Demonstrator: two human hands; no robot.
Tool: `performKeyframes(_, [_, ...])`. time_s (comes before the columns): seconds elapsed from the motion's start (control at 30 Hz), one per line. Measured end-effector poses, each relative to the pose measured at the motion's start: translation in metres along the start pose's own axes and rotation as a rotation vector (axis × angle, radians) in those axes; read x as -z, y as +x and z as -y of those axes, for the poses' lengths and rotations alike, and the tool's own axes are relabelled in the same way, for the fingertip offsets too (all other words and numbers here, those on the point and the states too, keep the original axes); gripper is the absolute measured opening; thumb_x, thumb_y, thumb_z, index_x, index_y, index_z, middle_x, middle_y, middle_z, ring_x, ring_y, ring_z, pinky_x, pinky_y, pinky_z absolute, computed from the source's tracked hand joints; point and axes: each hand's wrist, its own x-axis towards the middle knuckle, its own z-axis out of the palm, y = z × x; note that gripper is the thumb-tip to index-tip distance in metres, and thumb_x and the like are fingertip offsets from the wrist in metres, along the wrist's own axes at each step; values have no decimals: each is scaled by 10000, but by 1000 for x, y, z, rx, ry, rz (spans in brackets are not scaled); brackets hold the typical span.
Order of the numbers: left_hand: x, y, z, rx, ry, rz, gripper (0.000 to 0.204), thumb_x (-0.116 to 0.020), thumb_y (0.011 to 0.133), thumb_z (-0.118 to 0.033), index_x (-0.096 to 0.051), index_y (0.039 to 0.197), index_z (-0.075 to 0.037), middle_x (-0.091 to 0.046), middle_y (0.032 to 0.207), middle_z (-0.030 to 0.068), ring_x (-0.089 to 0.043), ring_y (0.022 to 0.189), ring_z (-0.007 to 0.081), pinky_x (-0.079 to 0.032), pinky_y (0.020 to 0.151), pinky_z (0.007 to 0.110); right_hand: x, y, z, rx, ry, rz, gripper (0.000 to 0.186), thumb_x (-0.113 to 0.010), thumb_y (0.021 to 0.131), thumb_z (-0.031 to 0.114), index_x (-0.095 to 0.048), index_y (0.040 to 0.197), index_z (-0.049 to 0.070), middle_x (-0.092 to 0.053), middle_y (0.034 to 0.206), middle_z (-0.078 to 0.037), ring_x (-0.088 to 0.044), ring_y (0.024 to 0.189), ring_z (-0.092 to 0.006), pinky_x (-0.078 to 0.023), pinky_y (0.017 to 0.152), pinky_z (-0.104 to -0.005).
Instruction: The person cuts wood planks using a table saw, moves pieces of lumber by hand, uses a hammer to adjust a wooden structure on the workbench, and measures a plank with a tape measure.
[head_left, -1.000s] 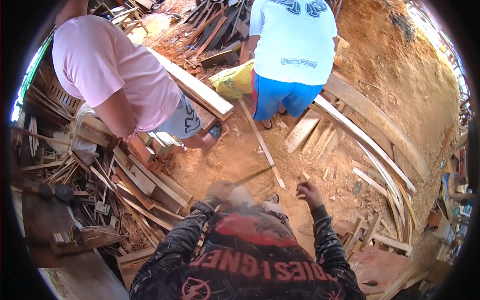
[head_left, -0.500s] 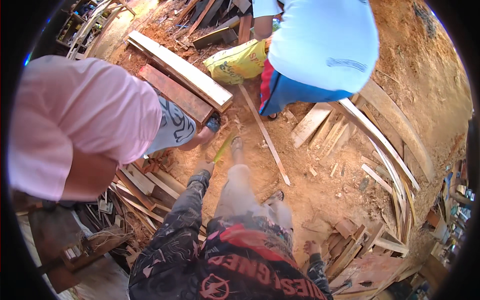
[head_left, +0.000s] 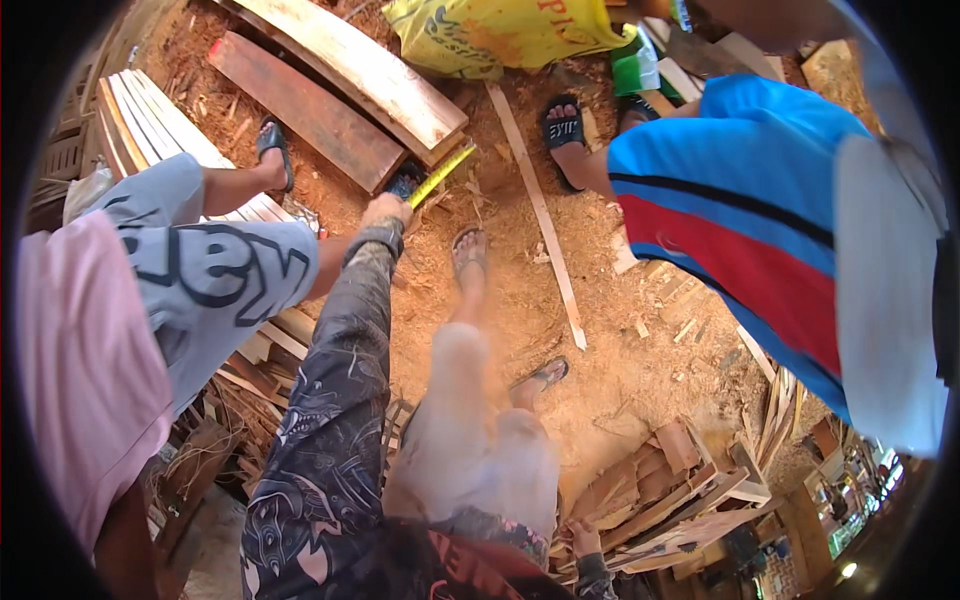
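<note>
My left hand (head_left: 385,212) grips a tape measure with a length of yellow blade (head_left: 435,175) out, reaching up to the end of a pale plank (head_left: 340,55). A reddish plank (head_left: 300,105) lies beside that plank, its near end close to my left hand. My right hand (head_left: 585,535) hangs low by my right leg, fingers loosely apart, with scrap boards near it. Between my sandalled foot (head_left: 467,250) and a co-worker's foot lies a narrow wooden strip (head_left: 535,220) on the sawdust.
Co-workers stand close on both sides: one in pink (head_left: 85,340) at left, one in blue shorts (head_left: 730,200) at right. A yellow sack (head_left: 460,40) lies at the top. Stacked slats (head_left: 150,120) and scrap wood (head_left: 680,500) border the sawdust-covered ground (head_left: 620,380).
My left hand and the yellow blade have moved forward to the plank ends. The view has shifted forward. The right-hand co-worker now appears farther right, and my right hand hangs lower.
</note>
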Motion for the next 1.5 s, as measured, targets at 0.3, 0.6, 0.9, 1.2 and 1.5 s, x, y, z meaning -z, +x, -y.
performKeyframes(0.3, [-8,155,-10,-17,12,-26,349,-601,845,-369,-730,1102,-171,-670,1151,176,-626,1116,329,-479,983,411,-85,5,70,-125,-53,16,156,-590,928,180,-631,965,33,-649,783,-73,-657,703,-187,-564,613,-319])
performKeyframes(0.6, [-19,194,-7,-13,25,119,352,-586,857,-344,-708,1164,-223,-639,1253,124,-598,1180,306,-452,1030,406,-115,-1,99,-146,-108,-41,155,-577,934,172,-630,963,29,-662,806,-75,-646,686,-170,-547,606,-305])
performKeyframes(0.9, [-24,187,0,8,-25,61,346,-617,876,-415,-708,1154,-230,-657,1216,129,-608,1159,314,-470,1006,418,-116,-7,106,-107,-66,-72,155,-586,932,171,-631,952,24,-660,789,-75,-636,650,-162,-535,583,-302])
performKeyframes(1.2, [-21,162,-11,89,18,-30,342,-586,902,-434,-683,1172,-249,-657,1210,132,-610,1149,333,-489,965,451,-124,-13,107,-94,-48,-56,158,-574,946,176,-624,965,28,-662,783,-74,-632,631,-160,-536,575,-290])
performKeyframes(1.5, [-22,161,-15,79,20,-49,339,-567,901,-453,-691,1140,-245,-668,1164,147,-617,1115,353,-486,948,461,-128,-18,105,-99,-10,-78,97,-578,926,102,-620,932,15,-655,791,-80,-621,637,-153,-543,591,-291])
